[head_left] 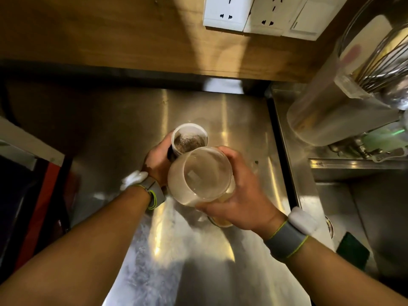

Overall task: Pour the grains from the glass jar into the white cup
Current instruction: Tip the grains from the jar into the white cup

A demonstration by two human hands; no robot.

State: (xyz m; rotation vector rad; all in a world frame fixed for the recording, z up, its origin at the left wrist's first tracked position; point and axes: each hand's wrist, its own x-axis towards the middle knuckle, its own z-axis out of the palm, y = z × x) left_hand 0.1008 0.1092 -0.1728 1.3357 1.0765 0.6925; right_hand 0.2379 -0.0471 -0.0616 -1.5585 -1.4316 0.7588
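My right hand (pixel 238 202) grips the glass jar (pixel 199 175), tipped forward so its clear base faces me and its mouth leans over the white cup (pixel 189 139). My left hand (pixel 157 161) wraps around the cup's left side above the steel counter (pixel 154 228). Dark speckled grains lie in the cup's bottom. The jar's mouth is hidden behind its own body, so I cannot tell whether grains are flowing. A yellowish round object shows under my right palm, mostly hidden.
A wooden wall with white sockets (pixel 225 12) stands behind the counter. At the right are a clear container holding whisks (pixel 344 96) and a steel sink (pixel 362 195). A dark gap and a red edge (pixel 37 217) lie to the left.
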